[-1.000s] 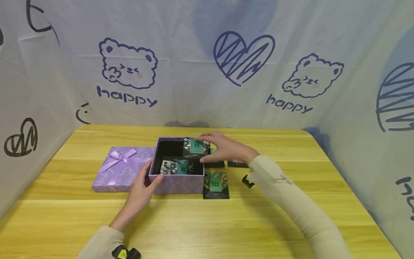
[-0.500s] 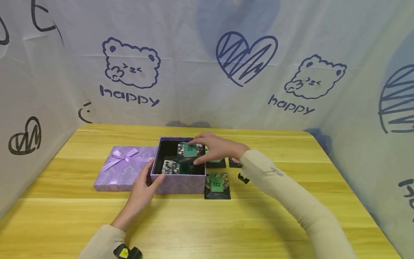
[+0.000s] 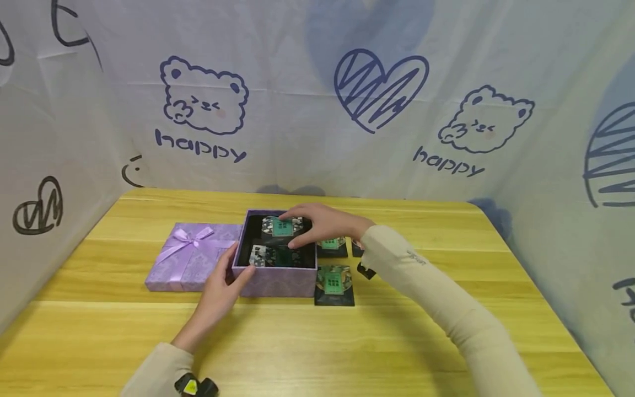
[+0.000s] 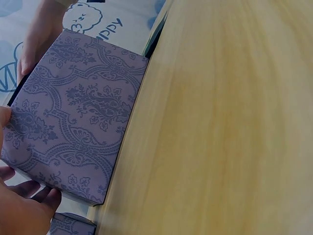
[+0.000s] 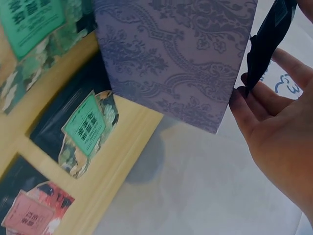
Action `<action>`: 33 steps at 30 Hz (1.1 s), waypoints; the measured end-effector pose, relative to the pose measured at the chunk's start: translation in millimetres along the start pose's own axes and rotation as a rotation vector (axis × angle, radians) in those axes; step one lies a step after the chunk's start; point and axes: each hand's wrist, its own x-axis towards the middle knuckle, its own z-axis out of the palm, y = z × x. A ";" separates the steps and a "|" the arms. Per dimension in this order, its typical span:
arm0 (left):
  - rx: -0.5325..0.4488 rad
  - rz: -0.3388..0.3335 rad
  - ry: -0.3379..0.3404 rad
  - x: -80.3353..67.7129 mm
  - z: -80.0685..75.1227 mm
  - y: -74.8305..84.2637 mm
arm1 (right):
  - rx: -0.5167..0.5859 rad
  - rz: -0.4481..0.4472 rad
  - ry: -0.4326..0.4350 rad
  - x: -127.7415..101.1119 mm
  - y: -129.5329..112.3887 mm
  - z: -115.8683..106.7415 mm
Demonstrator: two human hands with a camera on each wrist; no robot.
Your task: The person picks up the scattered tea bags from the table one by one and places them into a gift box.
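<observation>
A purple patterned gift box (image 3: 278,282) stands uncovered on the table, its inside black. My left hand (image 3: 220,286) grips its left side, thumb at the front rim and fingers along the side wall. Over the opening, my right hand (image 3: 324,223) pinches a black sachet (image 3: 281,227) with a green label between thumb and fingers; edge-on, the same sachet (image 5: 271,46) shows dark in the right wrist view. Below it, more sachets (image 3: 259,256) with black-and-white print lie in the front part of the box, partly in shadow.
The purple lid (image 3: 195,256) with a ribbon bow lies left of the box. To the right, a green-labelled sachet (image 3: 334,285) lies near the front corner and another (image 3: 333,247) behind it. A pink-labelled sachet (image 5: 32,215) lies beyond them. Printed cloth walls surround the table.
My right hand has moved left with the sachet, from the box's back right corner to over its middle, and somewhat lower. My left hand keeps its hold on the box.
</observation>
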 end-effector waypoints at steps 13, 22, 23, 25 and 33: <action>-0.003 0.001 -0.013 1.4 -0.2 -0.8 | 0.037 -0.018 -0.005 20.9 -3.1 6.3; 0.011 0.001 -0.019 2.4 -0.8 -1.1 | 0.039 -0.010 -0.034 25.7 -0.1 13.2; 0.012 -0.001 -0.019 2.5 -1.1 -1.2 | 0.042 -0.006 -0.033 25.9 -0.5 13.6; 0.013 0.000 -0.020 2.6 -1.8 -1.0 | 0.044 -0.006 -0.033 26.8 -1.1 14.1; 0.014 0.008 -0.012 2.4 -2.8 -2.4 | -0.013 -0.038 -0.034 28.1 -2.1 16.1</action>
